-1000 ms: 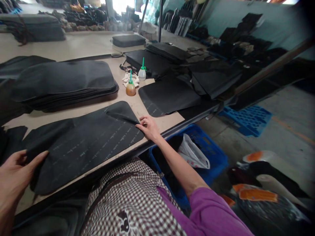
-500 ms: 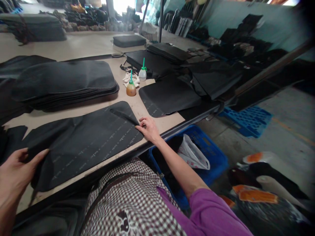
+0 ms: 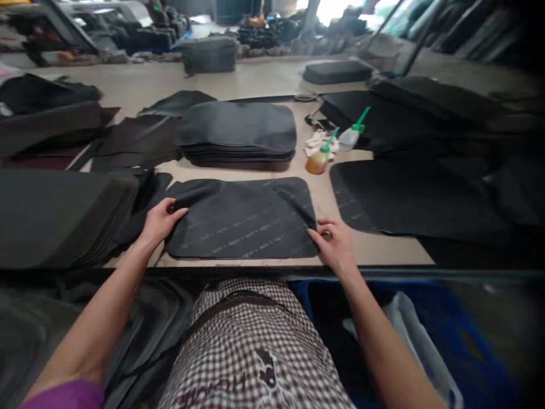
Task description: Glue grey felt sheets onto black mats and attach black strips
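Note:
A black fabric panel (image 3: 247,221) with rounded corners and rows of pale print lies on the table before me. My left hand (image 3: 160,220) pinches its left edge between thumb and fingers. At the opposite edge my right hand (image 3: 335,241) grips the panel the same way. The sheet is slightly creased near both hands. Behind it stands a stack of black panels (image 3: 238,128). To the right lies another printed black panel (image 3: 383,193). A squeeze bottle of amber liquid (image 3: 317,162) with a green spout stands beyond my right hand, beside white crumpled cloth (image 3: 313,142).
A second green-spouted bottle (image 3: 349,137) leans behind the amber one. Dark stacked panels (image 3: 55,216) fill the table's left side. Below the table edge, a blue crate (image 3: 451,335) with a white plastic bag (image 3: 419,335) sits to my right. More black sheets lie farther back.
The camera view has swung left, so the panel and bottles appear farther right or more central. Both hands still hold the panel's edges.

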Motion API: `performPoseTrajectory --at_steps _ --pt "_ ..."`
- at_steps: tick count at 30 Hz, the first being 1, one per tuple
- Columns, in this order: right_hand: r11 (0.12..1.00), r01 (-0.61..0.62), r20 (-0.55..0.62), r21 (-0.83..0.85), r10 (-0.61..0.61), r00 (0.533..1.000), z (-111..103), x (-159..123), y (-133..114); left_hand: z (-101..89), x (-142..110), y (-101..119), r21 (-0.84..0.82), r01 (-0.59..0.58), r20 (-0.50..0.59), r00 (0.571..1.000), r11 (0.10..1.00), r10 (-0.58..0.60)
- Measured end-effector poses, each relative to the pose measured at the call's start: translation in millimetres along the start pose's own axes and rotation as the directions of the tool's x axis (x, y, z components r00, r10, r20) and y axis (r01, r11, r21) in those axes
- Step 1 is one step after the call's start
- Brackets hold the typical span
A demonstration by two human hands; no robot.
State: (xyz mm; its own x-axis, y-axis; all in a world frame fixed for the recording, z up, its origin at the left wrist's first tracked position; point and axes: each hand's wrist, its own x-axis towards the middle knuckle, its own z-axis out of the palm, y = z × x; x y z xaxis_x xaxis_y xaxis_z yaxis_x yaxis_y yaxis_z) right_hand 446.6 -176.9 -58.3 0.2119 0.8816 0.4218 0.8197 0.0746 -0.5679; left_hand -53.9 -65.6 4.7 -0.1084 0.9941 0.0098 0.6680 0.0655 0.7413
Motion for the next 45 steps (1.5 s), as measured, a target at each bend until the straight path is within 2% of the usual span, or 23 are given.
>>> performPoseTrajectory --at_steps 4,8,19,40,45 --pt "0.997 0.082 -0.024 0.002 -0.082 0.996 5.6 3.3 11.3 3.2 1.5 -10.5 0.094 -0.08 -0.028 0.996 0.992 0.083" --pt "0.992 0.124 -0.059 0.004 -0.124 0.991 6.7 2.6 15.9 5.0 -3.6 -11.7 0.092 -0.111 -0.025 0.993 0.99 0.113" --pt "0.987 0.16 -0.08 0.004 -0.159 0.984 5.6 3.2 13.2 8.5 -6.9 -16.9 0.113 -0.11 -0.04 0.993 0.987 0.116" --pt "0.991 0.135 -0.059 -0.004 -0.135 0.989 5.4 3.1 12.0 6.0 -6.6 -17.7 0.162 -0.123 -0.016 0.992 0.979 0.127" --pt "0.991 0.137 -0.056 0.006 -0.136 0.989 5.7 3.1 12.1 7.4 -3.9 -24.3 0.166 -0.123 -0.013 0.992 0.978 0.127"
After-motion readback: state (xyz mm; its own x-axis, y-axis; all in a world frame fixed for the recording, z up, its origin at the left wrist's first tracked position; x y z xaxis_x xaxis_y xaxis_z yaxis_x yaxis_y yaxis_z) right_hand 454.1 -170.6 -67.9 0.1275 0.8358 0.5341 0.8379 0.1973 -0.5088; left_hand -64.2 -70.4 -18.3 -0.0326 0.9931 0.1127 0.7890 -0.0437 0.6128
